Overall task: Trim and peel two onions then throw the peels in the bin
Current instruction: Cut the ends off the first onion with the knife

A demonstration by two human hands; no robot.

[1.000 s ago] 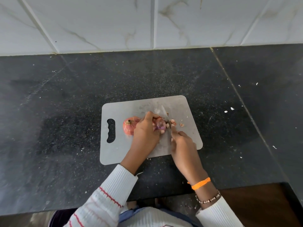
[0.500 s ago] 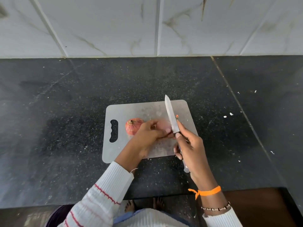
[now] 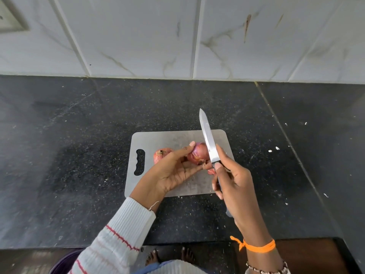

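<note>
A speckled black stone counter (image 3: pixel 69 155) is seen below a wall of glossy white marbled tiles (image 3: pixel 138 36). On it a thin, grey, rounded-corner cutting board (image 3: pixel 167 139) is laid with its long axis left to right, a wavy handle slot (image 3: pixel 139 162) cut near its left end. Toward the board's left, a round onion (image 3: pixel 161 155) in dry, papery reddish skin is rested on the surface, its stubby end turned up and left; it is partly hidden by the left hand (image 3: pixel 173 173). That hand, emerging from a ribbed white sleeve with red stripes (image 3: pixel 118 234), is held palm up above the board, and a second, smoother purple-pink onion (image 3: pixel 198 153) is pinched between its thumb and fingertips. Just right of this onion, touching or nearly touching it, a knife (image 3: pixel 207 139) with a smooth, narrow steel blade is held; its long axis runs from the near handle to a tip pointing away and slightly left. Its handle is gripped in the curled fingers of the right hand (image 3: pixel 235 184), whose wrist carries an orange band (image 3: pixel 256 247).
</note>
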